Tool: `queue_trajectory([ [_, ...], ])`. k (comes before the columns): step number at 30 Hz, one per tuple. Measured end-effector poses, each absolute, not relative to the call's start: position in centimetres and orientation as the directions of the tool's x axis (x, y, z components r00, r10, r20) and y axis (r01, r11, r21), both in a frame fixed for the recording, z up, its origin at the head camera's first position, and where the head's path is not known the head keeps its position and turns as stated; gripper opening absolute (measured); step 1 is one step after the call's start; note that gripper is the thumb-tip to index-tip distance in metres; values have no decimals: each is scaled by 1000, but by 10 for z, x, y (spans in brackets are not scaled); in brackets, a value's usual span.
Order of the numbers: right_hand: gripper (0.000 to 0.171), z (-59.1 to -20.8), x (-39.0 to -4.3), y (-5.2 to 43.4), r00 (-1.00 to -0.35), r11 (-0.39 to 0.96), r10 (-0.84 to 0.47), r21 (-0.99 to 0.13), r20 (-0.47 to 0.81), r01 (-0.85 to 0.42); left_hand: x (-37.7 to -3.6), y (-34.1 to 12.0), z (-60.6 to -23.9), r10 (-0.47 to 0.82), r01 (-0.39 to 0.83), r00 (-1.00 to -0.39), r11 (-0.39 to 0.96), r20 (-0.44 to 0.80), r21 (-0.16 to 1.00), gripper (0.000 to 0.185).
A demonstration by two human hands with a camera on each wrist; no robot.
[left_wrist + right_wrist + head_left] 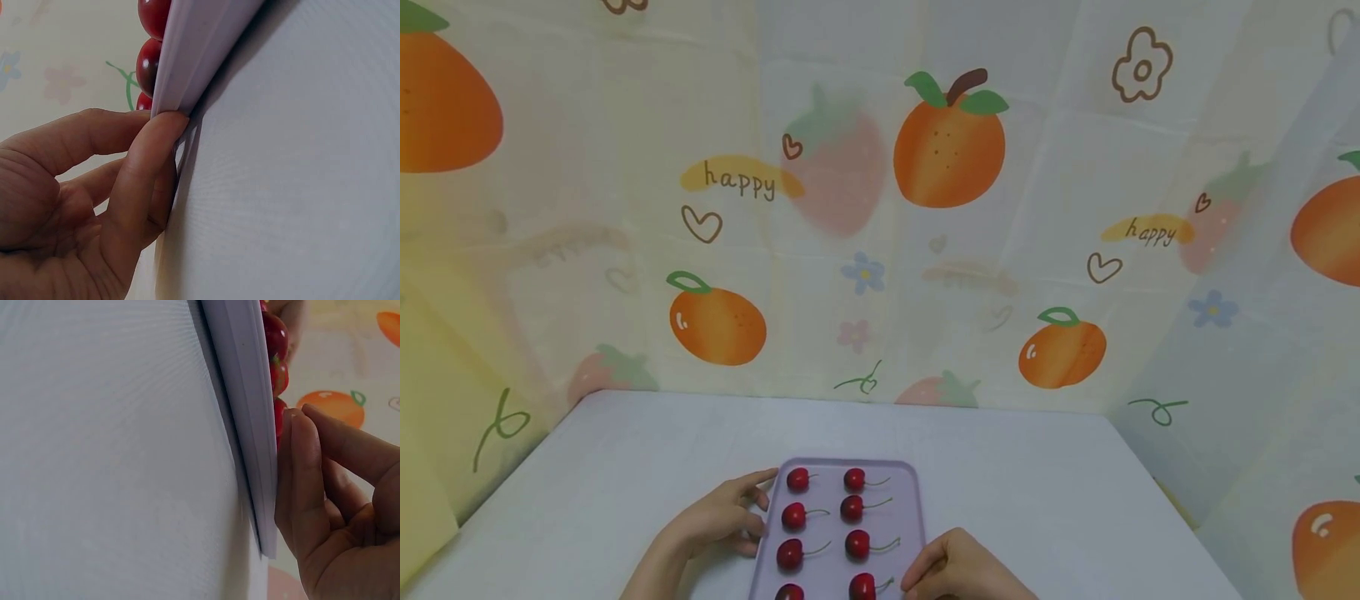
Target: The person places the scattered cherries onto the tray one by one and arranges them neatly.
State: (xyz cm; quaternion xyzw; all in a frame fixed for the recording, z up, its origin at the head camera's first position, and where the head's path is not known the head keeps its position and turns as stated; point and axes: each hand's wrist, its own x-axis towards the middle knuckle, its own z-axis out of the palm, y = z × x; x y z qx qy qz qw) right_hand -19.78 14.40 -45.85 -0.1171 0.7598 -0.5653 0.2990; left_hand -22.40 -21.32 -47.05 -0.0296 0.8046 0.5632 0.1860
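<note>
Gripping the lilac tray [910,500] at its sides, left hand [718,521] and right hand [958,571] clamp fingers on its rim around eight cherries [857,544].

I counted one lilac tray [907,483] on the one white table [625,467]. On that tray lay eight red cherries that I could see: four in its left column and four in its right. The left column ran from the cherry at the tray's far end [797,479] back through the next [793,517] and the third [789,554] to one cut off at the tray's near end [789,593]. The right column held four more [853,479], [852,507], [857,544], [862,587]. My two hands were at the tray: my left hand [718,518] at its left rim, my right hand [958,571] at its right rim.
</note>
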Motion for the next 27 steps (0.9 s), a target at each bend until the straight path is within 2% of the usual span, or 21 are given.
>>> queue_trajectory([
  [10,15,-458,-199,147,-811,364,-479,-917,-336,165,-222,-215,-470,199,-223,-931,349,-304,910,88],
  [16,17,-457,-206,155,-836,396,-466,-913,-288,94,-222,-214,-469,182,-238,-931,359,-318,903,88],
  [27,41,-453,-230,170,-876,240,-437,-965,-205,106,-222,-214,-470,176,-237,-932,371,-318,898,88],
])
